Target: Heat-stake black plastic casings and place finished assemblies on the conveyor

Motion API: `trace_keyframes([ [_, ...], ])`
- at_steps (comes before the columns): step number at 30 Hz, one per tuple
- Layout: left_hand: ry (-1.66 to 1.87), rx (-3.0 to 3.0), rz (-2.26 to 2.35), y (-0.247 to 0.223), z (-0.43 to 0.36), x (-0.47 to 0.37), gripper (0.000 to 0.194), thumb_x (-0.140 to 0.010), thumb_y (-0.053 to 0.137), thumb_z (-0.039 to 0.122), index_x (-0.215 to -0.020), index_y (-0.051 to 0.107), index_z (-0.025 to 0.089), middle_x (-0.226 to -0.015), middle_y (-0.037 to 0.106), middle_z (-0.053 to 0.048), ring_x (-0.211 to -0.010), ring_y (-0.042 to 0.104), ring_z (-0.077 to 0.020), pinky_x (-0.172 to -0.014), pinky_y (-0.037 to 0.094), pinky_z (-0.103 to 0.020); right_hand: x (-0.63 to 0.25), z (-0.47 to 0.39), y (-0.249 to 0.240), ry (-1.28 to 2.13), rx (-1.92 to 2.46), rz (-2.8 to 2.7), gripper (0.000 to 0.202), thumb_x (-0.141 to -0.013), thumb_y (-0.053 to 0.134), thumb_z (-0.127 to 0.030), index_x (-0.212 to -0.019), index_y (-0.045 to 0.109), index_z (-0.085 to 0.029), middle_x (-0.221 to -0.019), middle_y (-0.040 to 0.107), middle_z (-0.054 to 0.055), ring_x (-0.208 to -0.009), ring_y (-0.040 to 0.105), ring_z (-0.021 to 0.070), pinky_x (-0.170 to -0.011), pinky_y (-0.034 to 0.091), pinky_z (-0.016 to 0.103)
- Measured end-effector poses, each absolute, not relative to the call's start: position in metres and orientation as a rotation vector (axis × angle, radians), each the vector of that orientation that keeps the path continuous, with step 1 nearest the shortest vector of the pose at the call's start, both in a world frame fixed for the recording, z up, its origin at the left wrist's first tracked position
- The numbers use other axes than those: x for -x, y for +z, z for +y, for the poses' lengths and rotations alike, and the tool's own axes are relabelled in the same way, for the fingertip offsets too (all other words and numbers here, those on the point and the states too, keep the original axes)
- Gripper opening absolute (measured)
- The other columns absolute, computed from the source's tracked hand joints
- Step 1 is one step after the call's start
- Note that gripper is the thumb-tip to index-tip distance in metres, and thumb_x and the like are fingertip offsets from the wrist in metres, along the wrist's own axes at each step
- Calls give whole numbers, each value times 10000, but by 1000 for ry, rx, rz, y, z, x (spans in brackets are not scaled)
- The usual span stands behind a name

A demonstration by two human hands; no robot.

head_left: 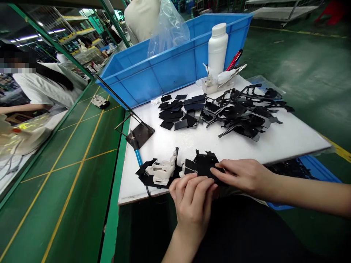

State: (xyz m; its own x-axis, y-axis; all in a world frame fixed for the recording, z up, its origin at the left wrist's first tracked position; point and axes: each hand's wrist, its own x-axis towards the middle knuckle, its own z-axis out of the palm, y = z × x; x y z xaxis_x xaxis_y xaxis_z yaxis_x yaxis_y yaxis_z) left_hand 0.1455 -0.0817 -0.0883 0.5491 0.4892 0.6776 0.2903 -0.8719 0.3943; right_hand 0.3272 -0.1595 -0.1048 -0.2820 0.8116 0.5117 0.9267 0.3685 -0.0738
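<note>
A black and white part (204,164) lies at the front edge of the white board, under both hands. My left hand (192,199) has its fingers bent together over the near edge of this part. From the right, my right hand (242,175) pinches the part's right side between thumb and forefinger. Just left of the part, a white moulded piece (161,171) rests on a black piece (142,177). Flat black pieces (182,124) and a heap of thin black frames (241,113) lie farther back on the board.
A blue crate (164,69) with a clear bag (170,33) stands behind the board (296,135). A white bottle (218,49) is at the back, a blue-handled iron (138,155) by its stand (141,135). Left runs a green conveyor (68,164); a person (46,84) sits beyond.
</note>
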Motion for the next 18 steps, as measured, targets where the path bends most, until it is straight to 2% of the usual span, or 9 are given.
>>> trace_keyframes([
  [3, 1206, -2539, 677, -87, -82, -146, 135, -835, 625, 143, -912, 679, 239, -841, 694, -3, -927, 559, -195, -870, 359, -369, -337, -158, -96, -75, 1541, -2203, 295, -959, 363, -132, -1192, 541, -169, -990, 613, 98, -822, 628, 171, -608, 499, 249],
  [6, 1197, -2514, 707, -82, -82, -149, 124, -836, 619, 136, -872, 678, 238, -833, 683, -6, -930, 549, -199, -875, 353, -380, -348, -159, -86, 281, 1507, -2117, 337, -969, 382, -166, -1285, 490, -212, -1120, 590, 88, -961, 600, 175, -763, 503, 285],
  [9, 1161, -2556, 731, -75, -80, -152, 126, -851, 604, 149, -899, 680, 237, -840, 675, -15, -935, 545, -198, -879, 335, -390, -351, -165, -82, 528, 1439, -1909, 330, -957, 418, -169, -1275, 489, -214, -1116, 609, 66, -1011, 582, 161, -850, 479, 274],
  [12, 1131, -2677, 770, -69, -75, -155, 150, -878, 582, 190, -967, 687, 251, -844, 671, -16, -920, 556, -192, -870, 294, -394, -344, -173, -87, 625, 1433, -1722, 331, -944, 414, -137, -1248, 504, -231, -1112, 623, 46, -1033, 577, 147, -880, 470, 256],
  [15, 1108, -2838, 679, -64, -63, -155, 190, -912, 532, 251, -1022, 686, 268, -853, 672, -17, -888, 565, -184, -862, 287, -386, -341, -178, -94, 620, 1484, -1564, 370, -953, 408, -162, -1310, 451, -250, -1180, 597, 51, -1067, 566, 150, -927, 460, 278],
  [18, 1045, -2988, 447, -61, -47, -156, 234, -914, 524, 346, -1082, 663, 262, -872, 682, -14, -875, 578, -177, -931, 285, -385, -348, -180, -99, 555, 1508, -1406, 342, -966, 391, -201, -1298, 449, -255, -1096, 616, 48, -936, 605, 141, -858, 495, 276],
])
